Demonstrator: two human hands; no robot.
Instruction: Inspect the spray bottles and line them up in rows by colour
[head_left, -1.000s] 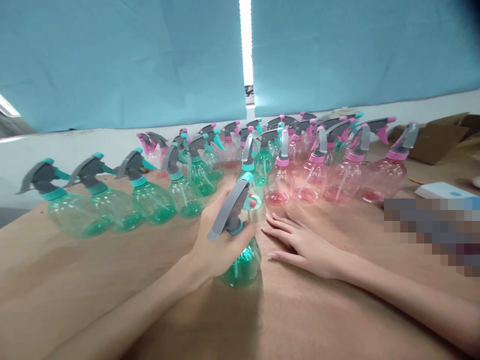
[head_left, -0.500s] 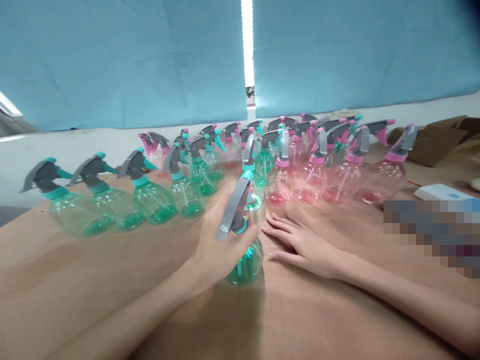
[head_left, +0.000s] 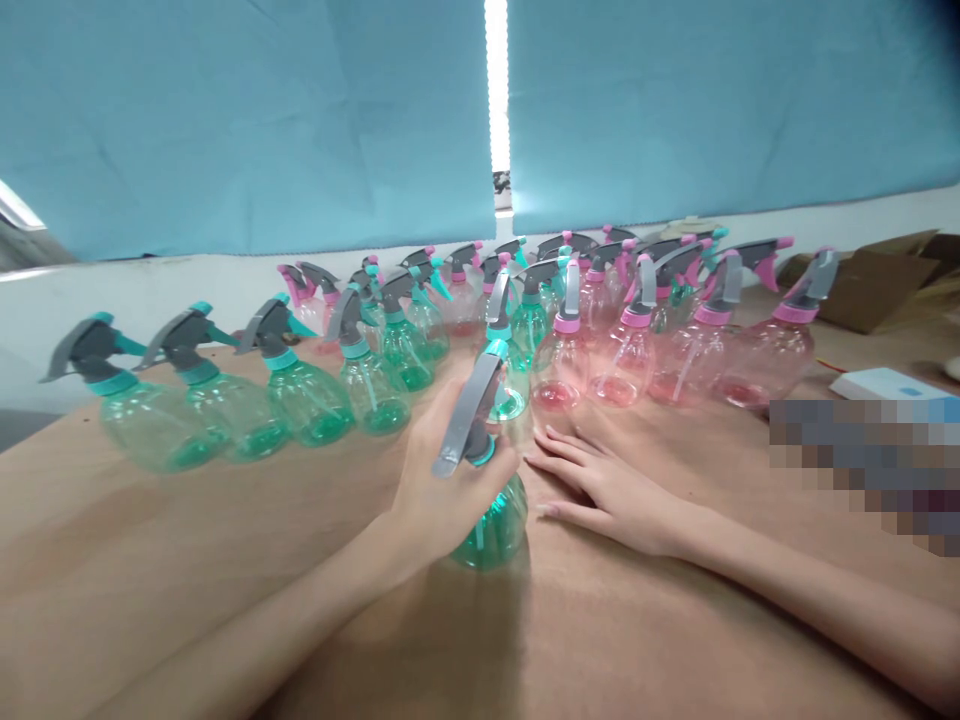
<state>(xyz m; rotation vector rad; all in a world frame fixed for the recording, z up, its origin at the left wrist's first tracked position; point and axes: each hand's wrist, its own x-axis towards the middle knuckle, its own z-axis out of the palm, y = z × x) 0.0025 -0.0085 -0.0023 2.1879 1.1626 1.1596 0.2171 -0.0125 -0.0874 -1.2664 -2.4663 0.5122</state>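
My left hand (head_left: pixel 439 480) is wrapped round the neck of a green spray bottle (head_left: pixel 491 535) with a grey and turquoise trigger head. The bottle stands at the middle of the table, and part of it is hidden behind my fingers. My right hand (head_left: pixel 611 490) lies flat on the wooden table (head_left: pixel 637 640), fingers spread, just right of that bottle and apart from it. Ahead of the right hand stands a pink spray bottle (head_left: pixel 559 375). Another green spray bottle (head_left: pixel 375 395) is left of my left hand.
Green spray bottles (head_left: pixel 307 405) line the left side, pink spray bottles (head_left: pixel 686 360) the right, with several mixed ones behind. Far right are a cardboard box (head_left: pixel 874 285), a white and blue box (head_left: pixel 892 388) and a pixelated patch. Blue sheeting (head_left: pixel 262 120) hangs beyond the table.
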